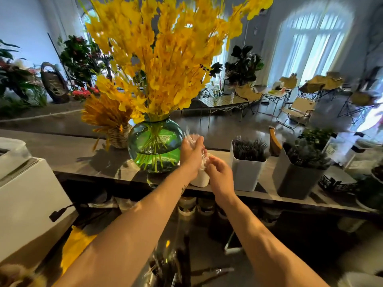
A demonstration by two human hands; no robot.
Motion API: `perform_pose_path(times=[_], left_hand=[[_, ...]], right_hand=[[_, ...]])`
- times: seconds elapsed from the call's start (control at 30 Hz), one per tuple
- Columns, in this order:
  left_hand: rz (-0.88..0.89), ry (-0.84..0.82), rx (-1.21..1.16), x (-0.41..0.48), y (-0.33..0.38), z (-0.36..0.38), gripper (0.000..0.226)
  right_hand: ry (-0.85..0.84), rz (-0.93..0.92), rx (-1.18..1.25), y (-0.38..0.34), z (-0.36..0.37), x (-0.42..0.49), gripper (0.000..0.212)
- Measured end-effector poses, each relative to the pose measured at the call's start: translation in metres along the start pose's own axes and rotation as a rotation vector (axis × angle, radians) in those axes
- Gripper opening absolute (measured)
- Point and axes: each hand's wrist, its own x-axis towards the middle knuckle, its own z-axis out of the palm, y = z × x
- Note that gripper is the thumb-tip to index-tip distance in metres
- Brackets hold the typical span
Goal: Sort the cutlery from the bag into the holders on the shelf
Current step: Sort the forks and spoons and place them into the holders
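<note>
- Nearest us, low between our forearms, lies a blurred heap (165, 268) of dark and clear shapes. It may be the bag, but it is too smeared for us to tell, or to see how much remains in it.
- Our right hand (220, 175) reaches to the front edge of the shelf (83, 154), fingers loosely curled at the lower end of a clear bundle. We cannot tell whether it pinches anything or only steadies it.
- Our left hand (191, 154), just beside and slightly higher, has its fingers wrapped round that bundle of clear plastic cutlery (191, 137), which sticks up above the fist.
- Directly below both hands stands a small white holder (199, 179), mostly hidden. We judge the bundle is going in there and is not yet released.
- To the right, a white square holder (245, 175) and then a grey holder (296, 181) already bristle with dark cutlery, so we judge those two sorts are largely done.
- To the left stands a green glass vase (153, 146) of yellow flowers.
</note>
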Motion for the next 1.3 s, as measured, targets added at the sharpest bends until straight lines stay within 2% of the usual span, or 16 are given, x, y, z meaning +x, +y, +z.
perform_pose_path(times=[0.17, 0.37, 0.53, 0.7, 0.83, 1.17, 1.3], left_hand=[[0.036, -0.009, 0.001, 0.029, 0.0, 0.016, 0.011], [0.105, -0.017, 0.108, 0.048, -0.015, 0.025, 0.027], [0.145, 0.007, 0.053, 0.049, -0.016, 0.034, 0.013], [0.302, -0.079, 0.138, 0.05, -0.012, 0.036, 0.027], [0.329, -0.01, 0.208, 0.049, -0.035, 0.029, 0.016], [0.255, 0.02, 0.324, 0.047, -0.05, 0.025, 0.017], [0.168, -0.003, 0.358, 0.044, -0.045, 0.019, 0.028]], right_hand=[[0.085, 0.077, 0.025, 0.001, -0.005, 0.032, 0.04], [0.073, 0.093, -0.011, 0.001, -0.012, 0.05, 0.052], [0.078, 0.104, 0.0, 0.008, -0.014, 0.058, 0.05], [0.086, 0.114, 0.014, 0.017, -0.012, 0.065, 0.051], [0.047, 0.132, 0.028, 0.023, -0.007, 0.063, 0.055], [0.012, 0.145, -0.009, 0.026, 0.0, 0.065, 0.053], [0.001, 0.149, -0.002, 0.03, 0.0, 0.067, 0.052]])
